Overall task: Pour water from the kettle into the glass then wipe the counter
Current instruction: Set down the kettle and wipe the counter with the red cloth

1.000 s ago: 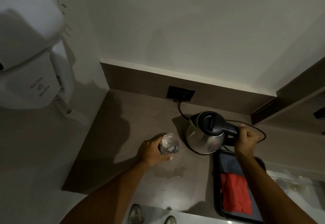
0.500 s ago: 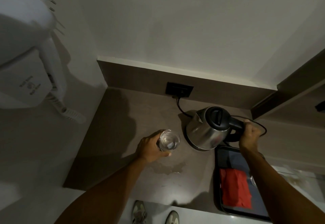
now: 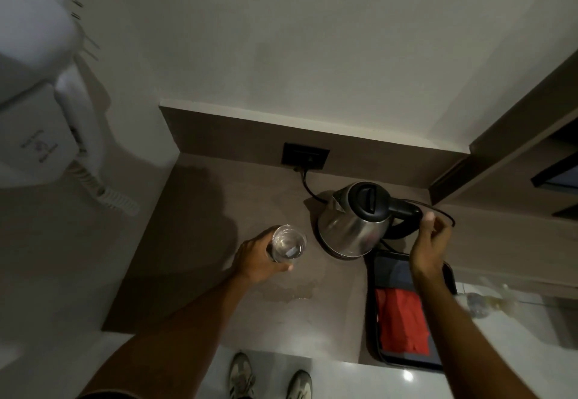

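From my head view, my left hand (image 3: 259,258) wraps the fragile, slippery glass (image 3: 287,243) on the counter (image 3: 200,242). At three o'clock the heavy steel kettle (image 3: 353,226) stands; my right hand (image 3: 430,245) hovers loosely open beside its stiff handle (image 3: 403,211).

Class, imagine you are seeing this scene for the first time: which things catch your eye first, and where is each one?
The shiny steel kettle stands out at the back of the counter, with the right hand open beside its black handle. Left of it, the left hand grips a clear glass. A red cloth glows on the dark tray at the counter's right front edge.
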The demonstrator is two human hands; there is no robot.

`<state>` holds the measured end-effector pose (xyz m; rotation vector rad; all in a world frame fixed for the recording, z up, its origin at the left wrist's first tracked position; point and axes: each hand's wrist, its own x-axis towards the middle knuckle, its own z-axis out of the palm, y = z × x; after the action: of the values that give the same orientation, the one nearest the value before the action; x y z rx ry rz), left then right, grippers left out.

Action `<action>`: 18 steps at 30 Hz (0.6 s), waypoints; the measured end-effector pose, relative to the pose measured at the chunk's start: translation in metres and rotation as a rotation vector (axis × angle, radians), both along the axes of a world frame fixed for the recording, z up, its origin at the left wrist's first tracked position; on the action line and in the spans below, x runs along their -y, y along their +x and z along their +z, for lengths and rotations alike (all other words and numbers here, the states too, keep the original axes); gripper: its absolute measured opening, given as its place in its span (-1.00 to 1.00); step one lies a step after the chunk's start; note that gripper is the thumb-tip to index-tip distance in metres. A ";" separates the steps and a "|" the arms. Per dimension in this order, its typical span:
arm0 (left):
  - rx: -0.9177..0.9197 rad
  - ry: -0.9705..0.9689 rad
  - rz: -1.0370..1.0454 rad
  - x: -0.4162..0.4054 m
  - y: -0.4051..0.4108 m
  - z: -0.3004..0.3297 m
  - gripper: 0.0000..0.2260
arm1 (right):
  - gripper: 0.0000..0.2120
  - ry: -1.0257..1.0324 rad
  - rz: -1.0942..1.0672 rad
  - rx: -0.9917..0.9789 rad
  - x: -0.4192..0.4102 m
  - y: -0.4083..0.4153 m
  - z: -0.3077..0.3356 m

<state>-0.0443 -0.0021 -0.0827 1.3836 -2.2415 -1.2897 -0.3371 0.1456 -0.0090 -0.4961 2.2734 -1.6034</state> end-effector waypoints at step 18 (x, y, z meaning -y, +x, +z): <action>0.007 -0.104 -0.036 -0.020 0.043 -0.002 -0.22 | -0.40 0.918 0.353 -0.451 -0.129 0.063 -0.094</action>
<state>-0.0016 0.0180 -0.0848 1.3195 -2.3131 -1.1627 -0.2737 0.2750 -0.1034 -0.9668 2.6973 -0.2010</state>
